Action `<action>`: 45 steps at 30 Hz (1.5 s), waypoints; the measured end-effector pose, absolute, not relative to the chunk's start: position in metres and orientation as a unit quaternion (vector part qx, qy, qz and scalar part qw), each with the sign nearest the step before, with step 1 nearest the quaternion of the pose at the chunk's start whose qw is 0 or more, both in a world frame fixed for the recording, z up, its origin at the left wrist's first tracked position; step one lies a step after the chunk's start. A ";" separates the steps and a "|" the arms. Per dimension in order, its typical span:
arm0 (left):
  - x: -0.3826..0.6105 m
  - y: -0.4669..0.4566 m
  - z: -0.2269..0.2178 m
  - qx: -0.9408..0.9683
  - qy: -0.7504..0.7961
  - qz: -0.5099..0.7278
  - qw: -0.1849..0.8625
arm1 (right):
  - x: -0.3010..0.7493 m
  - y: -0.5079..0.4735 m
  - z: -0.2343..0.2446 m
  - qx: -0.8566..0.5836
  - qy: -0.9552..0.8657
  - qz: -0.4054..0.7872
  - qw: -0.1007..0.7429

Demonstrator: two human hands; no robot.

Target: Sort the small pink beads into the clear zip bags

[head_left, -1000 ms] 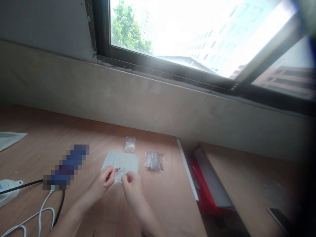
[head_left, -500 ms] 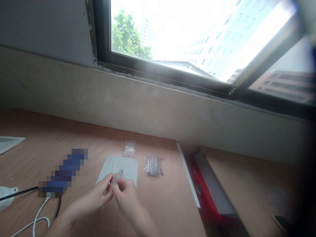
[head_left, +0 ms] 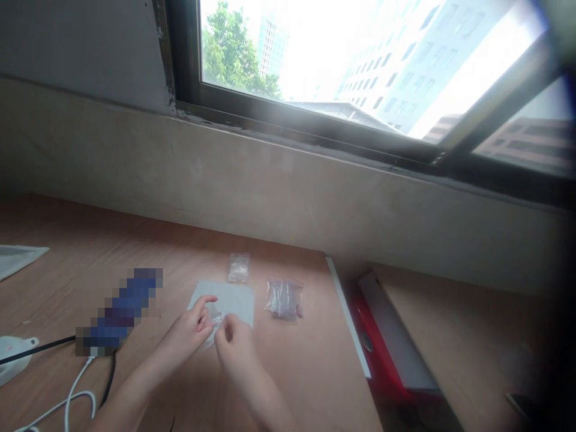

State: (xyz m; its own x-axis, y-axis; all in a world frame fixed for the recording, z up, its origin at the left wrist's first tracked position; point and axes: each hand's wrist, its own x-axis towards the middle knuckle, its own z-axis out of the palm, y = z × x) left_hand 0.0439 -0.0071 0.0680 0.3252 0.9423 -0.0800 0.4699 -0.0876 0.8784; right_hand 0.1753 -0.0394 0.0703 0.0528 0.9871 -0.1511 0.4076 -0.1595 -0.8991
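The person's left grip (head_left: pixel 186 331) is curled closed, thumb raised, right beside the right grip (head_left: pixel 236 347), whose fingertips are drawn together. Between them, a small clear plastic piece (head_left: pixel 215 316) sits against the left fingers with the right fingertips at its edge, though it is too small and see-through to tell exactly how the right grip holds it. Both hands hover over a square white sheet (head_left: pixel 229 299) lying on the light wooden counter (head_left: pixel 297 372). Just beyond the sheet lies a small clear empty-looking plastic bag (head_left: pixel 238 267), and to its right a clear plastic bag of purplish pieces (head_left: pixel 283 299). Further left are a blurred-out oblong block (head_left: pixel 121 312), a black cable (head_left: pixel 40 350), a white cable (head_left: pixel 74 393), and a white plastic object (head_left: pixel 11 360) at the counter's edge.
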 end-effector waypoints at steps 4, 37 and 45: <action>0.044 -0.015 0.077 0.695 0.503 0.273 0.435 | 0.170 -0.041 0.066 -0.613 -0.542 0.447 0.362; -0.017 -0.022 0.003 0.439 0.643 0.343 0.526 | 0.143 -0.033 0.004 -0.542 -0.359 0.662 0.373; -0.022 -0.024 -0.003 0.422 0.614 0.365 0.558 | 0.148 -0.027 -0.009 -0.492 -0.319 0.710 0.390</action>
